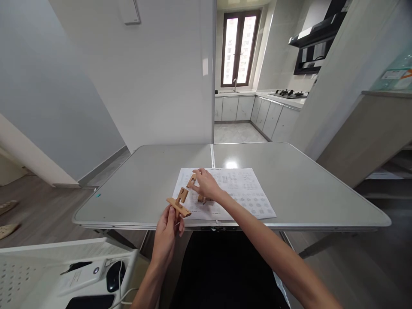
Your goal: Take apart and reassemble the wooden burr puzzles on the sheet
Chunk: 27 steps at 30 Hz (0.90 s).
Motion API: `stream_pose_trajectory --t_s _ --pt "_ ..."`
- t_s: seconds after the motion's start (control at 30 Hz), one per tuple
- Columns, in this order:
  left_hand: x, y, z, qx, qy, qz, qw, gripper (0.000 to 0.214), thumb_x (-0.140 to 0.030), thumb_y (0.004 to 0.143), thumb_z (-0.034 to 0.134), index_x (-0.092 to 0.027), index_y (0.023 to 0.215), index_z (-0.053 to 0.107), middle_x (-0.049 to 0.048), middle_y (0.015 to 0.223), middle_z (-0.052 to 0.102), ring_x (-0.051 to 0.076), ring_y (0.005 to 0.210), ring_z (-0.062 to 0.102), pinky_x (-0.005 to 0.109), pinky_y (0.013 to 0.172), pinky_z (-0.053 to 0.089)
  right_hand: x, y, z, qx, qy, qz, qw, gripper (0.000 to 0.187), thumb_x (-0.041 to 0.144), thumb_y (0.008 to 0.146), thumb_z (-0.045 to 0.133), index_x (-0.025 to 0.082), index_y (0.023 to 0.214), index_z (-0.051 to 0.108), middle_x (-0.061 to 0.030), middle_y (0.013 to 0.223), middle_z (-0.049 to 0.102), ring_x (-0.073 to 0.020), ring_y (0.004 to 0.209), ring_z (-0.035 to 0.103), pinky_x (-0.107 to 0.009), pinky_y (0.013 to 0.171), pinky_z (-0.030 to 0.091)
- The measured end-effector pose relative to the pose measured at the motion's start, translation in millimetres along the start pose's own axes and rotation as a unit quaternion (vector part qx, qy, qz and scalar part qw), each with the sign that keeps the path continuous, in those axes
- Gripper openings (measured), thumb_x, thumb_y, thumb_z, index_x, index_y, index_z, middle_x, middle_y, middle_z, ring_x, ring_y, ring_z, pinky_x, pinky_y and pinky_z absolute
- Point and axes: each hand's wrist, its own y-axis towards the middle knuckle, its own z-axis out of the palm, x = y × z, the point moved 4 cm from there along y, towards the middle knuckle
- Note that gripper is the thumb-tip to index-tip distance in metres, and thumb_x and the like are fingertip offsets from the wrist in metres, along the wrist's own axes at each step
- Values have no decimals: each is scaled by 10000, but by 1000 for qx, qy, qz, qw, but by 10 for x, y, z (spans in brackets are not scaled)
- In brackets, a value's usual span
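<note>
My left hand (167, 225) is closed around joined wooden puzzle pieces (179, 207) at the table's front edge. One of them is a long bar lying crosswise, and a notched block marked with a dark figure stands up from it. Over the printed sheet, my right hand (206, 183) has its thumb and fingers about another notched wooden puzzle piece (192, 180). Beneath that hand more wooden pieces (201, 198) rest on the paper, partly hidden by the hand and wrist.
The printed sheet (251, 193), covered in small diagrams, lies on the grey folding table (305, 189). A white basket (106, 246) with a white device, dark objects and a cable stands at the lower left. A small teal object (98, 195) is near the table's left edge.
</note>
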Motion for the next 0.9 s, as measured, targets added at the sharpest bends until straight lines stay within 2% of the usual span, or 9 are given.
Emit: stream_pose_trajectory --t_s 0.1,0.2,0.3,0.43,0.53,0.67,0.73,0.77,0.9 --pt "-43 -25 -1 9 -13 0 1000 538 -553 873 767 -190 1228 586 -33 816 625 58 513 462 181 461 402 -86 238 162 38 -35 -4 999 653 327 830 868 110 1374 582 -234 1438 563 -379 1350 524 -524 1113 435" --pt "-88 -49 5 24 -24 -1 999 691 -504 865 790 -246 1427 480 -10 898 680 71 526 506 200 483 433 -118 326 295 54 -43 -4 998 434 362 979 722 164 1349 612 -132 1363 631 -286 1176 656 -492 980 568" --pt "-106 -63 1 36 -24 3 999 678 -473 879 784 -260 1438 466 5 921 694 79 534 524 213 498 446 -95 336 334 45 -17 0 999 360 364 1011 677 177 1315 634 -105 1329 652 -262 1130 677 -482 952 586" --pt "-106 -72 -12 39 -18 21 999 594 -469 914 751 -249 1390 473 13 927 701 83 547 538 218 518 456 -2 234 187 -1 76 16 997 557 485 857 821 104 1235 670 -214 1286 682 -358 1268 598 -528 1084 481" --pt "-140 -94 -8 21 -12 44 999 578 -465 922 744 -252 1373 452 15 942 711 88 557 550 223 536 469 124 -45 -17 -42 184 29 982 597 569 981 617 107 1358 582 -212 1296 695 -289 1171 682 -456 1004 554" --pt "-223 -163 24 -23 1 67 998 583 -470 903 760 -262 1345 441 28 973 739 95 551 563 245 556 490 407 -656 -262 -73 325 0 943 551 609 1058 410 190 1381 564 -151 1376 686 -239 1201 696 -411 988 588" --pt "-270 -210 56 -38 16 79 996 569 -474 917 743 -274 1354 439 33 981 750 101 559 580 256 573 507 544 -945 -324 -79 494 -6 866 519 615 963 629 217 1296 638 -134 1353 704 -299 1239 680 -488 1032 573" --pt "-296 -235 79 -42 23 86 995 563 -474 925 733 -283 1363 433 34 988 755 104 565 589 260 581 516 601 -1063 -343 -90 532 -3 842 530 618 907 709 234 1268 663 -118 1347 709 -315 1261 668 -514 1062 558" --pt "-407 -340 208 -48 40 109 992 545 -445 925 734 -301 1347 420 15 950 761 108 555 603 267 600 540 777 -1332 -342 -121 576 -7 808 597 591 806 830 262 1277 669 -102 1399 671 -328 1363 597 -548 1182 473"
